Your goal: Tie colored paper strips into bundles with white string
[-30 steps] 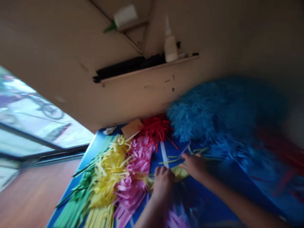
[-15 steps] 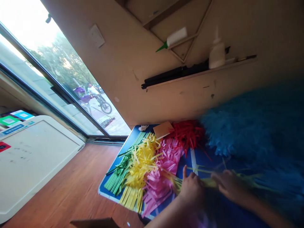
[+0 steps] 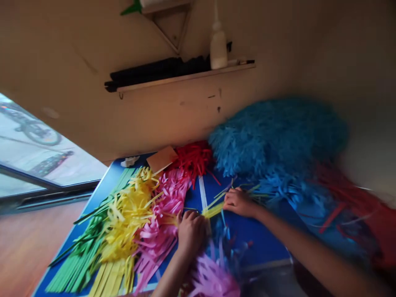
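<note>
My left hand [image 3: 191,230] is closed around one end of a small bundle of yellow paper strips [image 3: 213,209], low on the blue table [image 3: 244,231]. My right hand [image 3: 237,201] pinches the same bundle a little farther along, where loose yellow-green strips fan out to the right. Piles of cut paper strips lie to the left of my hands: pink [image 3: 167,206], yellow [image 3: 130,210] and green [image 3: 86,247]. A red pile [image 3: 193,159] lies behind them. A big fluffy blue paper mass [image 3: 272,136] fills the far right.
A tan card [image 3: 161,159] lies at the table's far edge by a crumpled white scrap [image 3: 130,161]. A wall shelf [image 3: 185,76] carries a white glue bottle [image 3: 218,43] and black rods. A window [image 3: 34,152] is at left over a wooden floor. Purple strips [image 3: 213,280] lie near me.
The view has swung back to the right, hiding most of the window and the white appliance. Both hands have stayed on the yellow strip bundle, the right hand now nearer the left.
</note>
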`<state>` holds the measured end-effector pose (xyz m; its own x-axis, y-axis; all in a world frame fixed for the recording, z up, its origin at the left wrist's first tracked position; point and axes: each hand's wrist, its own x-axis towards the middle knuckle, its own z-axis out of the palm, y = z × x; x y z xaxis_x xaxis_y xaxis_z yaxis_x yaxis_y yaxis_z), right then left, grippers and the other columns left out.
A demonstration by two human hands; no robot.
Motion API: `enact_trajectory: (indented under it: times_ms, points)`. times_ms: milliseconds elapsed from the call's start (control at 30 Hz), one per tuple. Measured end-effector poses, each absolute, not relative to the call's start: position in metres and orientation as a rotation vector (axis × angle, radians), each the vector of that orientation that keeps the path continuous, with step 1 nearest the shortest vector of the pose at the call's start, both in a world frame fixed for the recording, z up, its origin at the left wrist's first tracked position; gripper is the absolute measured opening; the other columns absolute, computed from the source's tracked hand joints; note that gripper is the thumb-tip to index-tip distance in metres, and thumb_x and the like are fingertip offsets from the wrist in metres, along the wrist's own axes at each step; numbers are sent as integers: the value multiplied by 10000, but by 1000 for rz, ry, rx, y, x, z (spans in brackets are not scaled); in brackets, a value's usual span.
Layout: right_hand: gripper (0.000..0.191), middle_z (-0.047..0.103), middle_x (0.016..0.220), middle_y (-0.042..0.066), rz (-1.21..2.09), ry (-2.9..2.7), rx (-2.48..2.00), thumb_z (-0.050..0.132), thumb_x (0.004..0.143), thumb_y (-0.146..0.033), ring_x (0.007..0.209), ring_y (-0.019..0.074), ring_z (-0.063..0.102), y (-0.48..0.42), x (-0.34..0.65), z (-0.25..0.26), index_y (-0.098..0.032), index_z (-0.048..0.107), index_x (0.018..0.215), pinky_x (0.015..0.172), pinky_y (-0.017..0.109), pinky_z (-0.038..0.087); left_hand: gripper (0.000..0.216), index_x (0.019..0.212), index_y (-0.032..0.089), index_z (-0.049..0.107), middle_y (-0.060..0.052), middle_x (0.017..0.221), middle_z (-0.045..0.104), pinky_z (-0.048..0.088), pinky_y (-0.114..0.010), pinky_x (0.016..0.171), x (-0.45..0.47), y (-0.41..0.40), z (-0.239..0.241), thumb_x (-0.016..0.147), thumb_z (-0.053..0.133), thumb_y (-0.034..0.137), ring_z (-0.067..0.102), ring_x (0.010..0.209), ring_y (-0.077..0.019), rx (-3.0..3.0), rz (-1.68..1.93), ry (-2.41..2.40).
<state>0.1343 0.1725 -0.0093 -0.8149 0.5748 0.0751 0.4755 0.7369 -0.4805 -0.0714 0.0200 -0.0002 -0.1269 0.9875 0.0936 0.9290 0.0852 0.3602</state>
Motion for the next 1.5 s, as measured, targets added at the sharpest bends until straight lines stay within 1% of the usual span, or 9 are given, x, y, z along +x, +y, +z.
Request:
enact_trajectory:
  times_ms: [233, 733, 867, 933, 1067, 1200, 1333, 1400, 1500]
  points:
    - [165, 696, 804, 9, 613, -2687, -1047, 726, 812, -298, 881, 181, 595, 174, 122, -12, -188, 698, 692, 767, 310, 330, 358, 621, 236, 684, -38, 746, 698, 321, -432, 933, -66, 35, 3, 904, 478, 311, 593, 888, -225, 1847, 448, 2332]
    - [117, 692, 805, 38, 524, -2713, -1135, 659, 760, -261, 895, 217, 577, 169, 112, -8, -193, 670, 666, 763, 319, 339, 312, 603, 227, 664, -42, 724, 711, 327, -447, 876, -69, 43, 2, 866, 531, 328, 603, 844, -235, 1890, 273, 2371]
    - [87, 686, 840, 39, 494, -2659, -1165, 662, 740, -268, 881, 221, 576, 168, 115, -1, -186, 656, 769, 791, 341, 336, 208, 823, 237, 719, -72, 872, 726, 294, -510, 965, -67, 44, 9, 887, 536, 312, 593, 949, -274, 1958, 276, 2369]
    - [199, 682, 957, 66, 455, -2607, -1198, 656, 728, -249, 949, 241, 564, 169, 120, 6, -170, 650, 911, 843, 367, 328, 191, 988, 295, 711, -50, 996, 721, 249, -509, 1042, -65, 44, 14, 898, 543, 284, 568, 1054, -268, 2069, 287, 2280]
    - [353, 646, 1165, 72, 387, -2716, -851, 606, 721, -159, 1151, 266, 478, 157, 132, 16, -203, 633, 1071, 990, 430, 240, 195, 932, 352, 722, 0, 954, 730, 234, -514, 1077, -65, 46, 19, 890, 576, 228, 572, 1059, -248, 2260, 266, 2050]
    - [161, 700, 875, 98, 349, -3066, -444, 591, 770, -250, 969, 283, 528, 113, 156, 21, -168, 694, 863, 910, 467, 264, 198, 954, 297, 717, -20, 944, 735, 240, -542, 1076, -68, 49, 20, 890, 560, 194, 579, 1051, -259, 2344, 270, 1960]
    - [255, 674, 652, 30, 670, -3168, -457, 641, 797, -443, 738, 209, 536, 88, 177, 33, -216, 721, 714, 830, 402, 292, 189, 969, 283, 708, -23, 932, 734, 172, -560, 1118, -68, 51, 19, 826, 623, 193, 570, 1074, -270, 2377, 304, 1927]
    - [241, 711, 776, 28, 595, -3043, -570, 624, 849, -435, 818, 211, 555, 99, 169, 36, -225, 728, 797, 832, 383, 286, 172, 952, 270, 708, -30, 945, 733, 152, -564, 1127, -67, 54, 19, 794, 659, 222, 563, 1082, -277, 2385, 319, 1922]
    - [186, 709, 969, 85, 209, -2936, -555, 516, 924, -223, 952, 231, 548, 131, 140, 29, -171, 692, 955, 847, 384, 278, 145, 908, 255, 708, -29, 903, 730, 146, -568, 1129, -66, 58, 21, 765, 684, 250, 565, 1066, -276, 2409, 317, 1917]
